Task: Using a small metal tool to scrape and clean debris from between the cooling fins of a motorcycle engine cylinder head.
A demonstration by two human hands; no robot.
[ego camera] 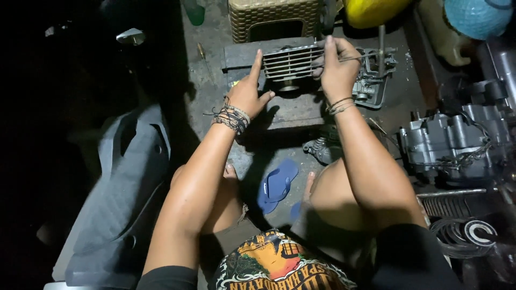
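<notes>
Squatting over a dim concrete floor (215, 80), the person holds a finned metal engine cylinder (290, 63) out in front, on a dark flat slab (290, 110). Only the head view shows it. The cylinder lies straight ahead of both hands and between them, its long axis running left to right, its cooling fins as level lines facing the camera. The right hand (337, 70) is closed over the cylinder's right end, fingers wrapped across the top; it has the firmer hold and is the nearer hand. The left hand (248, 92) is open, forefinger stretched up against the cylinder's left edge, thumb spread below; it steadies and does not grip. The cylinder looks grey, dull and a little grimy, with a round sleeve showing beneath it.

Just right of it lies another grey engine casting (372, 86). A larger engine case (451, 142) sits further right, and a blue sandal (277, 183) lies near the knees.
</notes>
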